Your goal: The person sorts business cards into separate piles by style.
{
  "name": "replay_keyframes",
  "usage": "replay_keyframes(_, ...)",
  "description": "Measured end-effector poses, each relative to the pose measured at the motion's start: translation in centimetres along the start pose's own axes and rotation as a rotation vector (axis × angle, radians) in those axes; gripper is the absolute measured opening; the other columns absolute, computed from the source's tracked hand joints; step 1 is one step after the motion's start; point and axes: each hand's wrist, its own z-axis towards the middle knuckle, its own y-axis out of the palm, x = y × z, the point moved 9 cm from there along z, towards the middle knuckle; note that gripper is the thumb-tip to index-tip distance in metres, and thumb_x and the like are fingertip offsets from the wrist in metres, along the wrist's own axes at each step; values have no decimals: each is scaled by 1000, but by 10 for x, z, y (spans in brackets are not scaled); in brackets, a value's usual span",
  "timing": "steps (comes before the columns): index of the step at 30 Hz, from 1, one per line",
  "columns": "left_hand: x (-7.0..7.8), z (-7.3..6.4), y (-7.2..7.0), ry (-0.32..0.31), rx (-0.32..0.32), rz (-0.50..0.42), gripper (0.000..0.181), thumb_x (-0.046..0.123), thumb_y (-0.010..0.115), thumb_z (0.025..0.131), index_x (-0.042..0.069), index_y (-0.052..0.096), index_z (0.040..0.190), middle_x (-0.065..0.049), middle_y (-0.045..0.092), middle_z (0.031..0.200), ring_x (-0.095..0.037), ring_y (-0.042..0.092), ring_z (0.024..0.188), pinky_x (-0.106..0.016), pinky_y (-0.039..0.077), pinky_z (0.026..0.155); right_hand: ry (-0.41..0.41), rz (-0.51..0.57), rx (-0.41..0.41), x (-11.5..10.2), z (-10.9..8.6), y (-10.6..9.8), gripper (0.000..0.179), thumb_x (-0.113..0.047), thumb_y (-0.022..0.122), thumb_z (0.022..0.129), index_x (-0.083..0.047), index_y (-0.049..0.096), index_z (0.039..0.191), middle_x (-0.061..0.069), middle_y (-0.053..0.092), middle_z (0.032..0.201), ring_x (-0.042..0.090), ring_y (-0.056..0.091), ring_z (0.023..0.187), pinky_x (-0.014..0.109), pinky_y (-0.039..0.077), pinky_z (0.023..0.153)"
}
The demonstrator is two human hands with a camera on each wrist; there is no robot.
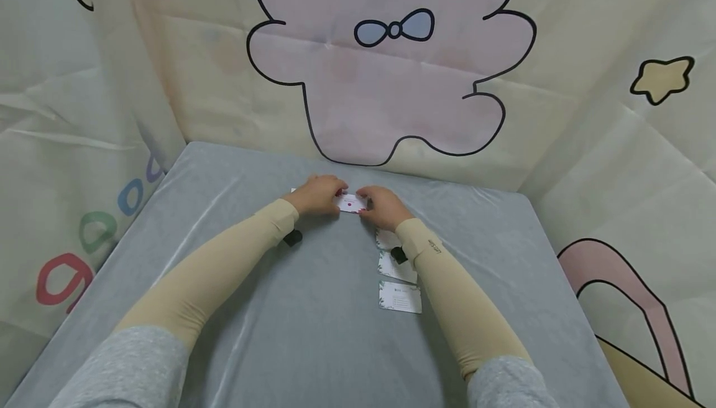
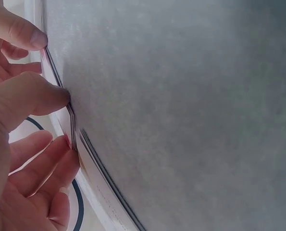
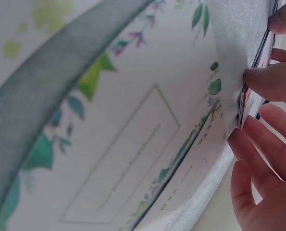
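Note:
Both hands meet at the far middle of the grey table (image 1: pixel 313 333). Between them they hold a small stack of white cards (image 1: pixel 350 203); its top card shows a red dot. My left hand (image 1: pixel 321 195) pinches the stack's left end, my right hand (image 1: pixel 383 206) its right end. In the left wrist view the fingertips (image 2: pixel 46 98) press on the thin card edges (image 2: pixel 73 126). In the right wrist view the fingers (image 3: pixel 270 82) grip the stack's edge (image 3: pixel 242 103), just above a leaf-printed card (image 3: pixel 133 144) lying flat.
Three white cards with green leaf print lie in a column under my right forearm: the nearest (image 1: pixel 399 296), the middle (image 1: pixel 396 267) and the farthest (image 1: pixel 386 238). Cartoon-printed fabric walls (image 1: pixel 391 84) close in the table at the back and on both sides.

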Motion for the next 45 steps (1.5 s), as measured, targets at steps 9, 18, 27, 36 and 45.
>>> replay_keyframes(9,11,6,5,19,-4,62,64,31,82,92,9,63,150,-12,68,142,-30,61,133,-53,43,121,43,71,8,20,-17,-5,53,-24,75,101,-14,62,152,10,63,153,29,63,135,50,51,117)
replay_keyframes(18,42,16,11,132,41,41,56,35,79,95,10,69,144,-12,69,147,-37,50,146,-57,40,124,114,85,58,63,-43,-16,50,-24,73,102,-15,63,150,8,64,152,30,61,139,52,49,119)
replay_keyframes(27,80,34,29,192,23,34,59,36,86,93,8,70,142,-10,75,137,-37,56,139,-57,44,119,102,73,53,87,-63,-19,53,-25,80,98,-11,65,147,10,67,149,30,62,141,49,48,121)
replay_keyframes(36,90,45,28,209,28,15,53,31,85,93,8,72,139,-7,78,123,-26,68,114,-49,52,109,110,95,85,98,-68,-26,55,-28,84,96,-12,67,145,8,67,150,29,61,143,48,47,122)
replay_keyframes(45,83,53,27,193,53,-8,60,32,84,90,9,69,143,-6,77,121,-23,68,106,-46,54,103,107,84,92,98,-60,-29,56,-26,83,95,-12,65,147,8,67,150,29,61,141,48,46,122)
